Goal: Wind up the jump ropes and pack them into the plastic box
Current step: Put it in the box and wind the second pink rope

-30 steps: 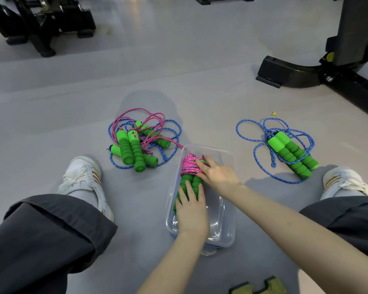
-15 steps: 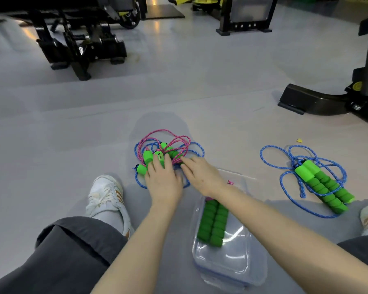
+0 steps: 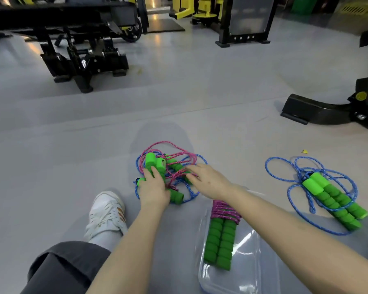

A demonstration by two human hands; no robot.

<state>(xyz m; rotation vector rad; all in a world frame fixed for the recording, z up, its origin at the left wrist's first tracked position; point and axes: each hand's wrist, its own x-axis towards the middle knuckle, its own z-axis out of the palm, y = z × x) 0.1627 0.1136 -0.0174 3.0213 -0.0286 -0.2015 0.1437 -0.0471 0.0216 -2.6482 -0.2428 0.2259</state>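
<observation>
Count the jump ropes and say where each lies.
4: a wound pink rope in the plastic box; a loose pink rope and a blue rope tangled together beyond it; another blue rope far right. Others may lie hidden beneath.

A grey floor (image 3: 200, 92) carries everything. At its far left stands a black gym machine (image 3: 83, 60); along the far edge are yellow equipment (image 3: 200, 11) and a green bin (image 3: 304, 5). A black machine base (image 3: 306, 109) sits by the right edge, with a small yellow scrap (image 3: 304, 151) near it. At the near left are a white sneaker (image 3: 106, 213) and a dark trouser leg (image 3: 62, 268).
</observation>
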